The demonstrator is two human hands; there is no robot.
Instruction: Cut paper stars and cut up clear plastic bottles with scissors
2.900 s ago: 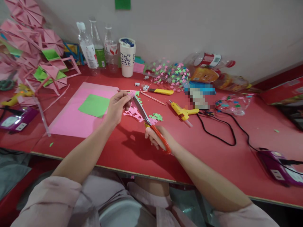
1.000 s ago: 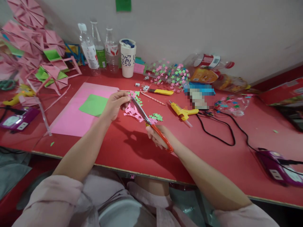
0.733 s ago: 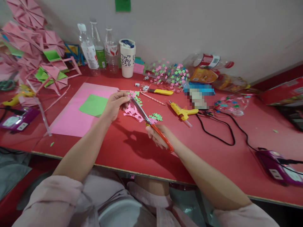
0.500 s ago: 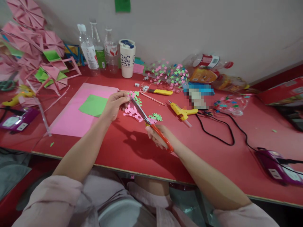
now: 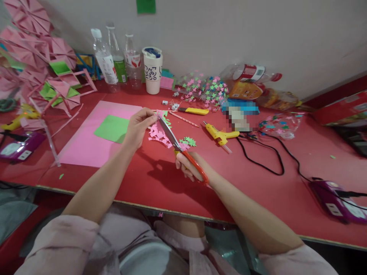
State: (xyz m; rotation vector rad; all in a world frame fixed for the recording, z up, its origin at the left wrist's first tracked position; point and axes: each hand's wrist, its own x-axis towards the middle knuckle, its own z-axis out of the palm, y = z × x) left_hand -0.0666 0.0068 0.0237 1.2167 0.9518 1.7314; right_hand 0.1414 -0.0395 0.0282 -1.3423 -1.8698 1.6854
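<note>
My left hand point(image 5: 139, 126) pinches a scrap of pink paper point(image 5: 156, 132) with star-shaped cut-outs, lifted just above the red table point(image 5: 160, 183). My right hand point(image 5: 187, 165) grips red-handled scissors point(image 5: 183, 150). Their blades point up and left, and the tip meets the pink scrap at my left fingertips. Small green and pink cut stars point(image 5: 187, 142) lie under the blades.
A pink sheet point(image 5: 86, 141) with a green square point(image 5: 112, 128) lies left. A yellow glue gun point(image 5: 220, 134) with a black cord point(image 5: 263, 160), a yellow knife point(image 5: 194, 111), bottles point(image 5: 106, 57), a cup point(image 5: 152, 69), a star pile point(image 5: 204, 88) and purple power strips point(image 5: 335, 196) surround the spot.
Both hands stay in place with the scissors at the pink scrap. The view has shifted slightly, and the scrap has turned a little in my left fingers.
</note>
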